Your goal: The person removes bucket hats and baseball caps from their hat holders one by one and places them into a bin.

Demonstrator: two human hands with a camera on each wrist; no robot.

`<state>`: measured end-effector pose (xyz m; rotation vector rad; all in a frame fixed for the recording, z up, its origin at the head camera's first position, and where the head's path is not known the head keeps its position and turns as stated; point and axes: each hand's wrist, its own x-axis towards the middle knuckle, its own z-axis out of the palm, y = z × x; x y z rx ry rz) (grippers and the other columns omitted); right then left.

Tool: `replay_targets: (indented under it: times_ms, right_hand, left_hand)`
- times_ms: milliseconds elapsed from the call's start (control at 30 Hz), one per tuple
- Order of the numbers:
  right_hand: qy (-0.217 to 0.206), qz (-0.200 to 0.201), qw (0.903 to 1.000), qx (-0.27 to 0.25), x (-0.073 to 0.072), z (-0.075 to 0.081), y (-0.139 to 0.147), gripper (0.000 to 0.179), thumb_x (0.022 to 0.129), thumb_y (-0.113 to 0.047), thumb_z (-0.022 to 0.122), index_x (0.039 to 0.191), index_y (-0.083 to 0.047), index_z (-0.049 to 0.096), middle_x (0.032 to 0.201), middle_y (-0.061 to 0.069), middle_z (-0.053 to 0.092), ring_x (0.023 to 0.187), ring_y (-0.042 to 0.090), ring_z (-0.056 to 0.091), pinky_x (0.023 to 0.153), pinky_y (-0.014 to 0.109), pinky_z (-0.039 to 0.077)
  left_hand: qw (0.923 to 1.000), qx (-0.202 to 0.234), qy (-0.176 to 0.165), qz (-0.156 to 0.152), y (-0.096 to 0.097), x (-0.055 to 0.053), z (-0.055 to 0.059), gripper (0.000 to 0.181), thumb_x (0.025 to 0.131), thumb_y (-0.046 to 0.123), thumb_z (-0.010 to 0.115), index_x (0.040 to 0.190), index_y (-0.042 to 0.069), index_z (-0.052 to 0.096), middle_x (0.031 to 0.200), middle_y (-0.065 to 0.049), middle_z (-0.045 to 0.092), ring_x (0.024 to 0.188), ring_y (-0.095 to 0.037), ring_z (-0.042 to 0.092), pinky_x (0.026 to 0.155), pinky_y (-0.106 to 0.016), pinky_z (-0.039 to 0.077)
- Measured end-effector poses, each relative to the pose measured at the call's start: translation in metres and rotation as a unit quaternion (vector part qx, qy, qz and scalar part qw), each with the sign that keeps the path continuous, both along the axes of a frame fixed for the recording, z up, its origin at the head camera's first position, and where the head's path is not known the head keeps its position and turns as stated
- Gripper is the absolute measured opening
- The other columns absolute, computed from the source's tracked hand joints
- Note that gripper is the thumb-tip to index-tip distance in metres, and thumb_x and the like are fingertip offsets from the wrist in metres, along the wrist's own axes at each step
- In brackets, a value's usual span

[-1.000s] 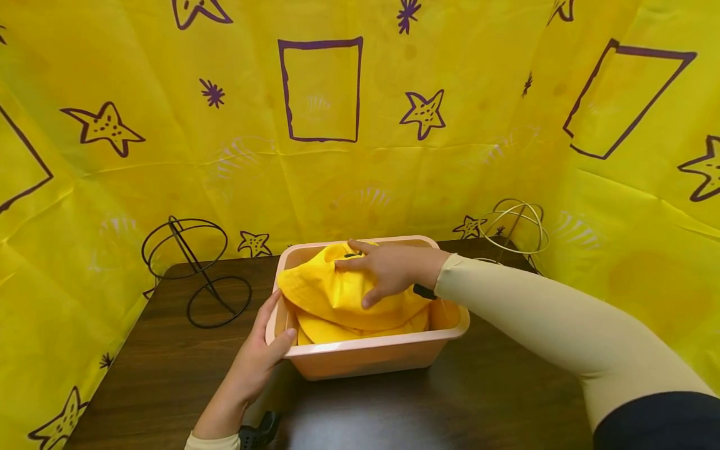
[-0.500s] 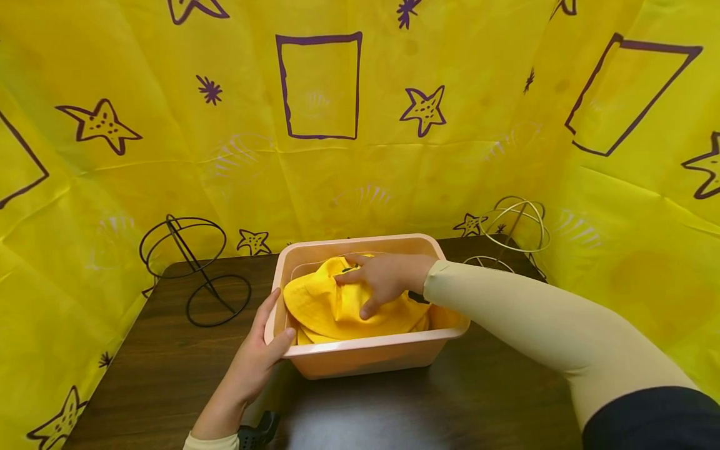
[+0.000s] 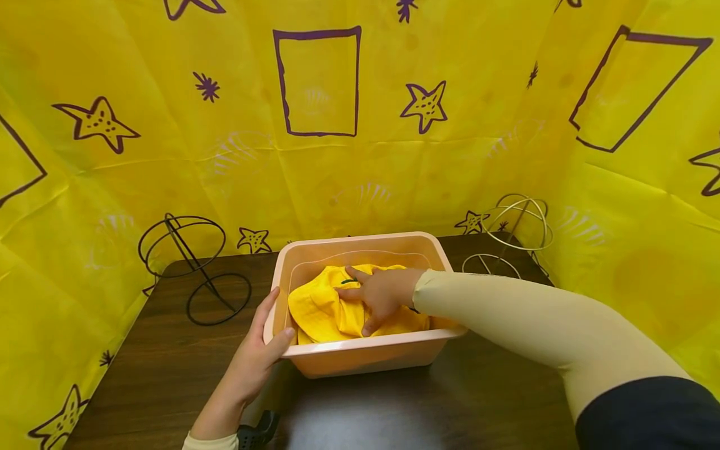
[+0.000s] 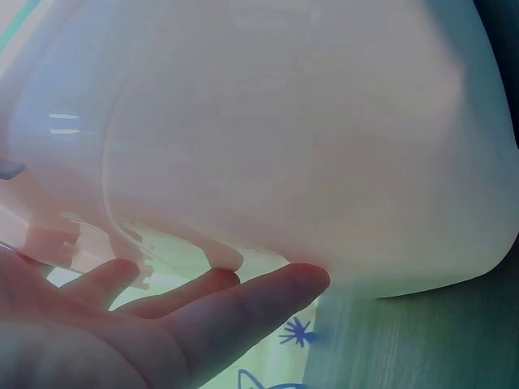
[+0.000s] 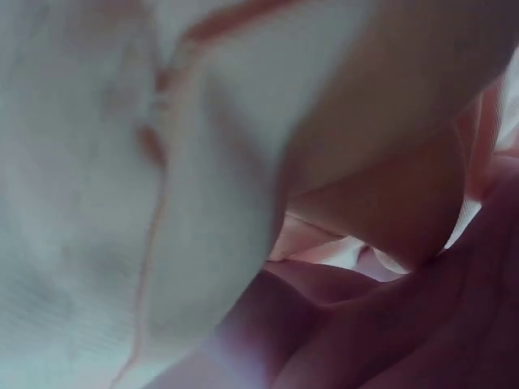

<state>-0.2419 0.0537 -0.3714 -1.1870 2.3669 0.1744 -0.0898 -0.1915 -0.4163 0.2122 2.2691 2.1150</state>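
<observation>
A pale pink plastic bin (image 3: 365, 361) stands on the dark wooden table. Crumpled inside it lies a yellow fabric hat (image 3: 316, 307) with small dark marks. My left hand (image 3: 254, 355) grips the bin's left rim, thumb on the rim and the other fingers along the outer wall. In the left wrist view those fingers (image 4: 268, 296) lie against the smooth bin wall (image 4: 284, 146). With fingers spread, my right hand (image 3: 387, 295) presses down on the hat inside the bin. Close-up fabric (image 5: 89, 203) fills much of the right wrist view, beside that hand (image 5: 389, 332).
At the left on the table (image 3: 163, 350) stands a black wire stand (image 3: 197, 262) with rings. A pale wire stand (image 3: 520, 225) is behind the right arm at the back right. A yellow cloth backdrop (image 3: 242, 75) with purple drawings surrounds the table's back and sides.
My right hand has moved down and slightly left, pushing the hat deeper into the bin; more of the bin's back inner wall shows. My left hand stays at the rim.
</observation>
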Motion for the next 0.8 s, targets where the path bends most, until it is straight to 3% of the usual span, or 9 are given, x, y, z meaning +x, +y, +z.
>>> replay_targets:
  times_ms: [100, 300, 500, 667, 800]
  right_hand:
    - [0.016, 0.01, 0.9996, 0.02, 0.0, -0.006, -0.003, 0.103, 0.079, -0.069, 0.067, 0.16, -0.037, 0.012, 0.165, 0.012, -0.007, 0.148, 0.035, 0.009, 0.116, 0.052, 0.011]
    - [0.015, 0.003, 0.9994, 0.03, -0.001, -0.009, -0.007, 0.102, 0.08, -0.068, 0.068, 0.16, -0.037, 0.013, 0.165, 0.011, -0.009, 0.141, 0.045, 0.027, 0.116, 0.051, 0.012]
    - [0.0, -0.001, 0.9992, 0.04, -0.003, -0.014, -0.011, 0.1, 0.081, -0.066, 0.068, 0.16, -0.036, 0.015, 0.165, 0.011, -0.011, 0.145, 0.043, 0.019, 0.116, 0.051, 0.01]
    - [-0.017, -0.028, 0.9981, 0.053, -0.002, -0.018, -0.013, 0.099, 0.08, -0.066, 0.069, 0.159, -0.04, 0.016, 0.165, 0.007, -0.014, 0.143, 0.049, 0.017, 0.114, 0.058, 0.014]
    - [-0.007, -0.044, 0.9955, 0.083, 0.002, -0.019, -0.018, 0.099, 0.078, -0.069, 0.067, 0.158, -0.045, 0.014, 0.164, 0.006, -0.018, 0.141, 0.054, 0.019, 0.109, 0.064, 0.021]
  left_hand:
    - [1.0, 0.004, -0.001, -0.002, -0.001, -0.001, -0.001, 0.077, 0.1, 0.013, 0.057, 0.16, 0.019, 0.01, 0.16, -0.025, 0.0, 0.135, -0.048, 0.029, 0.094, -0.048, 0.044]
    - [1.0, 0.0, -0.004, 0.002, -0.001, -0.003, -0.001, 0.077, 0.1, 0.014, 0.058, 0.16, 0.021, 0.011, 0.16, -0.025, 0.0, 0.135, -0.049, 0.029, 0.094, -0.05, 0.044]
    - [0.9999, -0.014, 0.004, 0.004, -0.002, -0.002, 0.0, 0.076, 0.1, 0.015, 0.058, 0.16, 0.02, 0.012, 0.16, -0.025, 0.002, 0.134, -0.049, 0.03, 0.094, -0.042, 0.045]
    - [0.9995, -0.031, 0.008, 0.006, -0.003, -0.002, -0.001, 0.075, 0.101, 0.016, 0.058, 0.16, 0.021, 0.013, 0.16, -0.024, 0.003, 0.135, -0.049, 0.029, 0.093, -0.032, 0.044]
    - [0.9988, -0.047, 0.009, 0.011, -0.004, -0.001, 0.0, 0.075, 0.1, 0.017, 0.058, 0.16, 0.023, 0.014, 0.161, -0.022, 0.005, 0.136, -0.047, 0.029, 0.097, -0.037, 0.042]
